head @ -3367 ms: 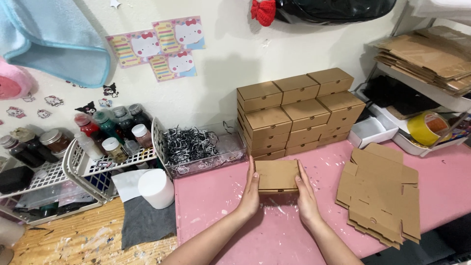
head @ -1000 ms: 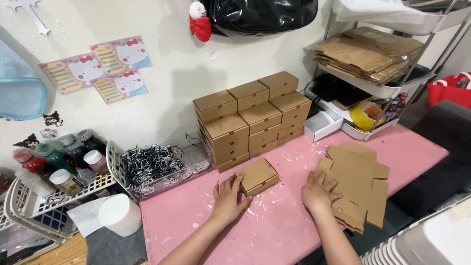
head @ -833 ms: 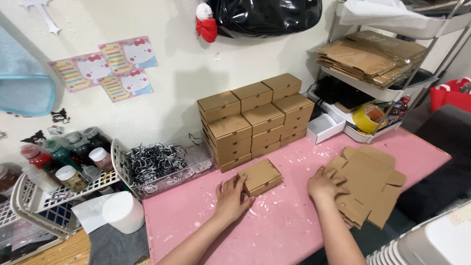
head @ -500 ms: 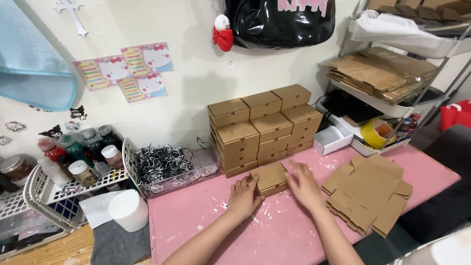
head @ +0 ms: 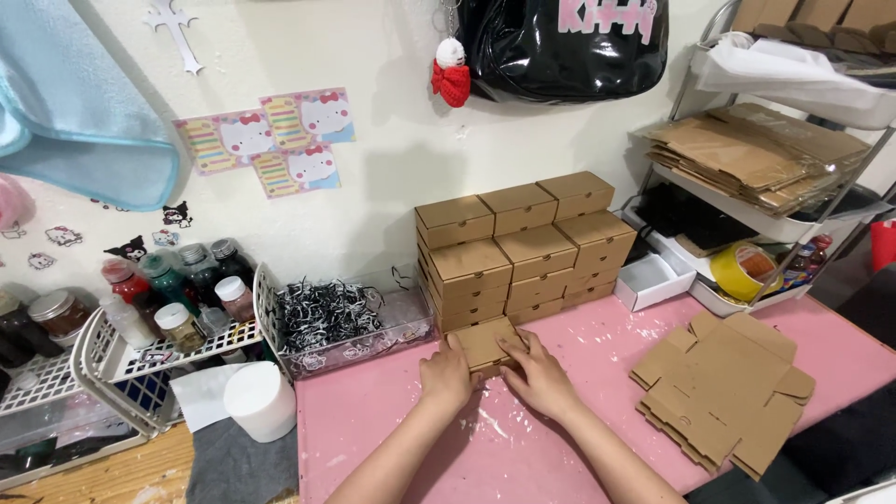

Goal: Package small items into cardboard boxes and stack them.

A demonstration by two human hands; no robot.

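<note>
Folded cardboard box [head: 483, 342], centre frame on pink table [head: 579, 373]: gripped by left hand [head: 446, 375] and right hand [head: 539, 378] (2 hands), touching stacked boxes [head: 523, 247]; flat blanks [head: 728, 387] lower right.

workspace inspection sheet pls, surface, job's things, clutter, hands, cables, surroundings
surface: pink mat with whitish smears and scuffs; wooden top shows at the left.
job's things: small folded cardboard box lies on the mat against the foot of the stack of finished boxes; pile of flat box blanks at the right.
clutter: clear tray of black and white shred, white wire basket of jars, white roll.
hands: left hand and right hand both rest on the small box, fingers bent over it.
cables: nothing seen.
surroundings: shelf rack with more flat cardboard and a yellow tape roll; black bag hangs on the wall.
</note>
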